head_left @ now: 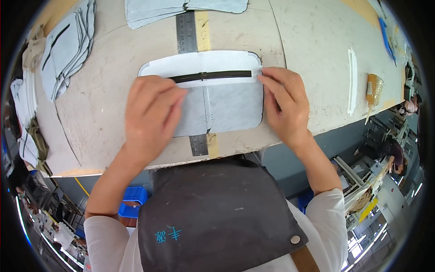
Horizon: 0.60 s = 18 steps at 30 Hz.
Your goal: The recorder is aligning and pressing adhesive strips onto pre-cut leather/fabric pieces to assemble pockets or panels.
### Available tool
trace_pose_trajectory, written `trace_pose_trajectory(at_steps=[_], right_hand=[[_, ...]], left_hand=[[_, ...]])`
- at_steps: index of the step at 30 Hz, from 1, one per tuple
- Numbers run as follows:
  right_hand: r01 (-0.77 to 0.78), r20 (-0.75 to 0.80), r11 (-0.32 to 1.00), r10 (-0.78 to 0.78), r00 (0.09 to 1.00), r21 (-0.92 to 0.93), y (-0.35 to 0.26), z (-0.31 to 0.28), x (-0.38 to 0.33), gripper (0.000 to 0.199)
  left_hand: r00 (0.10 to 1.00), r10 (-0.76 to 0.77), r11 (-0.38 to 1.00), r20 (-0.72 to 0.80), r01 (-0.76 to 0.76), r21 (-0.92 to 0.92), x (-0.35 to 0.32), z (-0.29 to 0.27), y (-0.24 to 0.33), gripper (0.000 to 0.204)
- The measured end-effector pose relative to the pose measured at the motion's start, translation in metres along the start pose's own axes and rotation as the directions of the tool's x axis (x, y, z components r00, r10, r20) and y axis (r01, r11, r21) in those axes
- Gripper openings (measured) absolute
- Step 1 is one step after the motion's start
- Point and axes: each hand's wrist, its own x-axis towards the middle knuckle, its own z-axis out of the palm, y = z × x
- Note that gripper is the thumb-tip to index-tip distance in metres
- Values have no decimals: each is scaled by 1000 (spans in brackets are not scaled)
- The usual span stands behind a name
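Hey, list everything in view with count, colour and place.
Panel: 1, pale grey and white, near centre
Black strip: 1, black, across panel's upper part
Ruler: 1, dark grey, beneath panel
Yellow strip: 1, yellow, beside ruler
Left stack: 1, pale grey, upper left
Far stack: 1, pale grey, top centre
Cloth pieces: several, mixed, left edge
White strip: at least 1, white, right
Bottle: 1, amber, right
Slim tool: 1, blue, upper right
Table: 1, pale grey, under panel
Bin: at least 1, blue, lower left
Background items: too small to count
Apron: 1, dark brown, lower centre
Left hand: 1, bare, panel's left
Right hand: 1, bare, panel's right edge
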Motion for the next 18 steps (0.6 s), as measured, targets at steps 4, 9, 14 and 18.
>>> trace_pose_trajectory(at_steps=[4, 9, 14, 18], right_hand=[[74, 22, 997, -74, 997, -38, 2, 0, -5, 44], [90, 31, 993, -88, 996, -78, 0, 2, -7, 42], [127, 41, 979, -122, 992, -160, -1, 3, -6, 37], [164, 62, 965, -154, 986, -207, 0, 2, -6, 36]], left_hand=[[995, 99, 994, 1, -99, -55, 17, 31, 17, 28], [993, 117, 989, -22, -119, -85, 26, 50, 19, 31], [995, 99, 992, -18, -100, -75, 28, 52, 18, 33], [995, 95, 994, -19, -96, -51, 29, 54, 17, 33]])
